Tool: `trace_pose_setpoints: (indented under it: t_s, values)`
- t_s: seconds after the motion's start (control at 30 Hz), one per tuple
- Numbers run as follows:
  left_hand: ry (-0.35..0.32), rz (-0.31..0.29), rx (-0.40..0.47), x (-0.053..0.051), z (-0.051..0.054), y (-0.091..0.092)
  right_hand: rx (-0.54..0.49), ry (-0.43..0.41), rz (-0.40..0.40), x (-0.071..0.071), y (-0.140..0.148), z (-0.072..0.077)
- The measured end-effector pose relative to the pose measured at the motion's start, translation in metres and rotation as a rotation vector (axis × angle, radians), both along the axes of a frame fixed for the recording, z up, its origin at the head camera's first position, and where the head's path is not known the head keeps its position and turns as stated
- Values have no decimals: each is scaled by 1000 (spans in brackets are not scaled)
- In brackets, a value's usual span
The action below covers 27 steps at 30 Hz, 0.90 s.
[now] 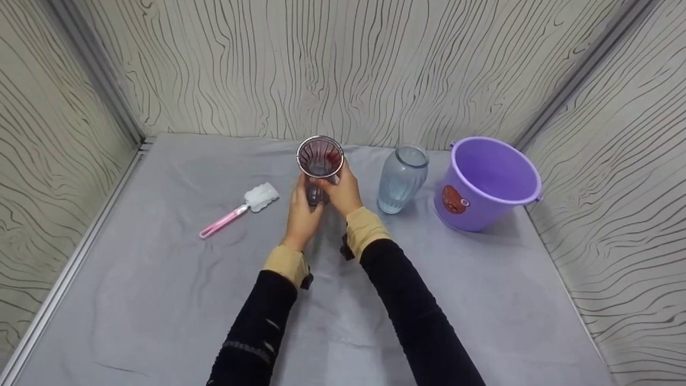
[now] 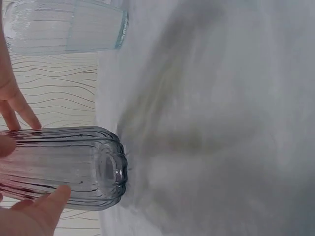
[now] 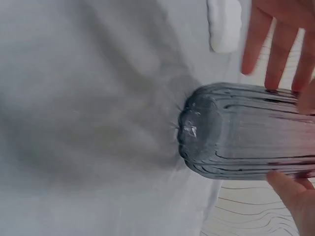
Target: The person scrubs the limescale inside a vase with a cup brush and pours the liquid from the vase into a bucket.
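A ribbed, dark-tinted glass vase [image 1: 320, 156] with a reddish upper part stands upright near the back of the table, between both hands. My left hand [image 1: 303, 217] grips its left side, and my right hand [image 1: 344, 192] grips its right side, higher up. In the left wrist view the vase [image 2: 59, 164] has its base on the grey cloth, with the fingers of my left hand [image 2: 37, 216] against it. The right wrist view shows the vase [image 3: 246, 132] with the thumb and fingers of my right hand [image 3: 300, 201] on it.
Right of the hands stands a light blue glass vase [image 1: 399, 182] holding clear liquid. Farther right is a purple bucket [image 1: 477, 209]. A white sponge brush with a pink handle [image 1: 225, 221] lies at the left on the grey cloth [image 1: 161, 300]. Patterned walls enclose the back and sides.
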State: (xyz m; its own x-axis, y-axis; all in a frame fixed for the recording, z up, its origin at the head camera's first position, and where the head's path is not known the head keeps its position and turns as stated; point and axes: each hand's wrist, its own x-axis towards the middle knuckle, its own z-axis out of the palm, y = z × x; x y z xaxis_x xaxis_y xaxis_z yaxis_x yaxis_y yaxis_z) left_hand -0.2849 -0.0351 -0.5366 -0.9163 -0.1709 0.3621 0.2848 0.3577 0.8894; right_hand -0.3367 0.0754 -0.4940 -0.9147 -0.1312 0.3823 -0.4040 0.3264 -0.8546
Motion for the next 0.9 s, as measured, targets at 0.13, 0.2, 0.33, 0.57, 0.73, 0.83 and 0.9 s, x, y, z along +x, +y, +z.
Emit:
trace_pose_setpoints:
  t_s: [0.13,0.2,0.33,0.57,0.73,0.83,0.9]
  values:
    - [-33,-34,-28,1,-3,-2,-5,-43,14,-5,-1,2]
    - [-49,-45,-33,2,-4,-2,2,-73,18,-8,-2,3]
    - [-108,-74,-41,4,-4,-2,22,-130,17,-14,-2,6]
    - [-200,-148,-76,7,-7,-2,40,-191,-8,-23,-2,9]
    - [-194,-158,-77,6,-8,-4,64,-223,49,-31,-4,15]
    - [-225,-154,-97,5,-8,-5,90,-250,74,-36,-5,18]
    - [-249,-151,-109,5,-9,-6,92,-265,68,-39,-5,19]
